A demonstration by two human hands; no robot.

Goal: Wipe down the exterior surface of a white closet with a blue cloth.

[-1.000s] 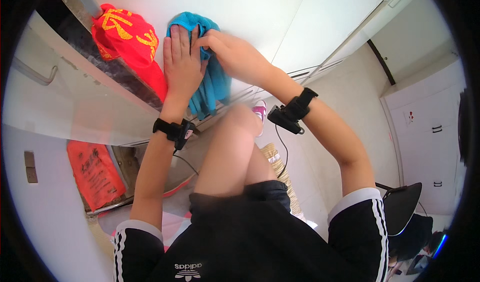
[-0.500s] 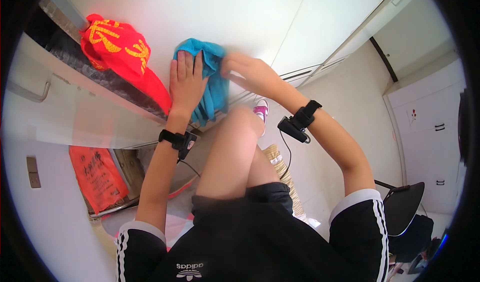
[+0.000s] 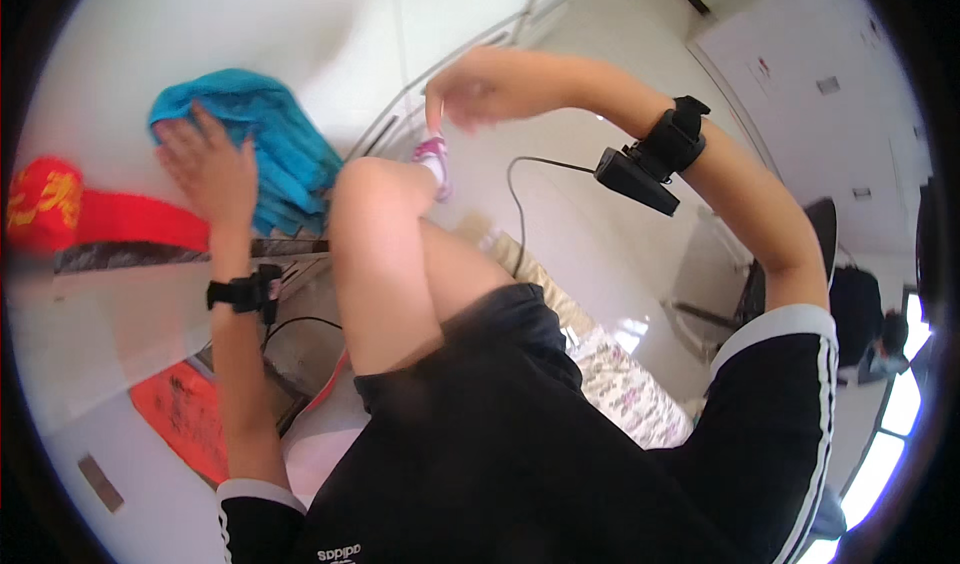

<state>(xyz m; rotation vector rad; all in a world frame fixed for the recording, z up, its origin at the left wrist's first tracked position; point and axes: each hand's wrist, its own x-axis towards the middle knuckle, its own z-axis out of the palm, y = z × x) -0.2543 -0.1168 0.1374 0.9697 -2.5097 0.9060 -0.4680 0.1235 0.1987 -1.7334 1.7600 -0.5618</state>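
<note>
My left hand [image 3: 210, 159] lies flat with fingers spread, partly over the left side of a blue cloth [image 3: 285, 149]. The cloth is rumpled and folded against a white panel [image 3: 330, 24], and its lower part hangs in loose folds toward my knee. My right hand [image 3: 472, 86] is in the air to the right of the cloth, apart from it. Its fingers hang loosely, somewhat blurred, with nothing visible in them. Just below that hand in the picture is a pink and white shoe [image 3: 432, 159].
A red cloth with yellow characters [image 3: 45, 204] hangs left of my left hand. Below it lies a red-orange sheet [image 3: 180, 414]. A patterned fabric [image 3: 630, 389] is to the right of my legs. Farther right are a dark chair [image 3: 750, 294] and white cabinets [image 3: 820, 94].
My view has swung to the right, so the cloths appear farther left. My right hand has come away from the blue cloth; my left hand remains on it.
</note>
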